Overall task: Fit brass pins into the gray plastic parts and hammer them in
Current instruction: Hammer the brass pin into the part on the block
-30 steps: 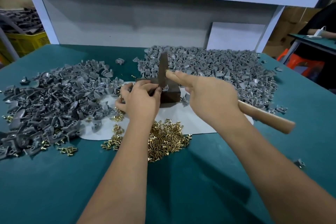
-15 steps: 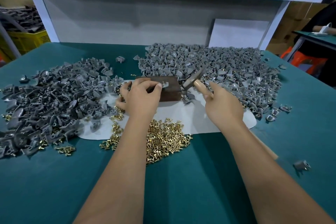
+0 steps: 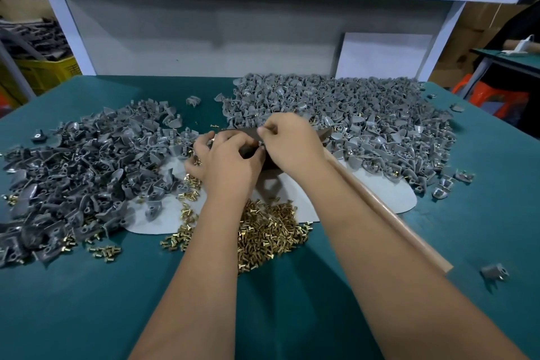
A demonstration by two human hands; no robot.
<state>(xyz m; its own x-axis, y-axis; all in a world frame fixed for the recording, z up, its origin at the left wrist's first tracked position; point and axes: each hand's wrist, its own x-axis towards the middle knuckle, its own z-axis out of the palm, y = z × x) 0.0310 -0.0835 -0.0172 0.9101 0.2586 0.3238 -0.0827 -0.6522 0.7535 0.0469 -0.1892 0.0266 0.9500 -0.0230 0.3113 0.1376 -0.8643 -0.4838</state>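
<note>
My left hand (image 3: pixel 226 162) and my right hand (image 3: pixel 292 143) meet over the dark block (image 3: pixel 245 133), which they mostly hide. Both have curled fingers and pinch a small gray plastic part (image 3: pixel 260 145) between them; only a sliver of it shows. The hammer (image 3: pixel 388 213) lies on the table under my right forearm, with its wooden handle pointing to the lower right and its head by the block. A pile of brass pins (image 3: pixel 268 231) lies just in front of my left wrist. Gray parts form a heap on the left (image 3: pixel 81 172) and a bigger heap at the back right (image 3: pixel 350 120).
A white sheet (image 3: pixel 380 193) lies under the block and pins on the green table (image 3: pixel 87 301). One stray gray part (image 3: pixel 495 272) lies at the right near the hammer's handle end. A grey back panel (image 3: pixel 204 38) and a shelf close off the far side.
My right hand swung the hammer down, laid it on the table and let it go. It then moved left to the block, where it joins my left hand on the part.
</note>
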